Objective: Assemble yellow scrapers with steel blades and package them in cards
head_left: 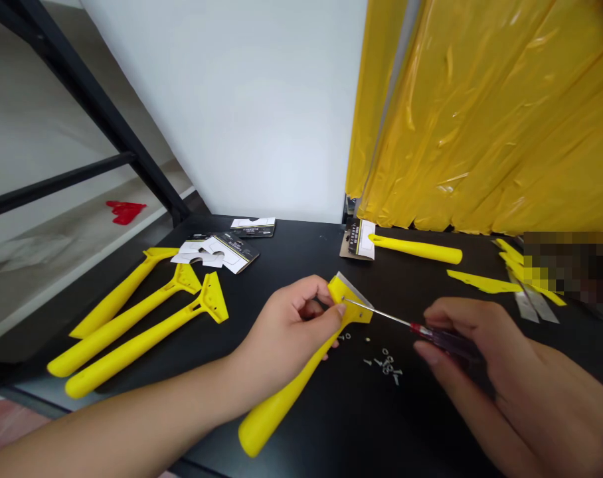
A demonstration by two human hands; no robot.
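My left hand (301, 322) grips a yellow scraper (276, 405) near its head, thumb on top and the handle slanting down toward me. A metal blade (354, 289) shows along the far edge of the head. In my right hand (501, 358) is a screwdriver (431, 335) with a dark red handle. Its thin shaft reaches left, and the tip meets a screw on the scraper's head close to my left thumb. Small screws and nuts (388, 364) lie loose on the black table just below the scraper head.
Three yellow scraper handles (137, 352) lie at the left, beside cardboard packaging cards (236, 251). A carded yellow scraper (416, 249) sits at the back. Yellow blade-cover strips (481, 282) and loose metal blades (540, 305) are at the right. Yellow plastic sheeting (491, 119) hangs behind the table (301, 249).
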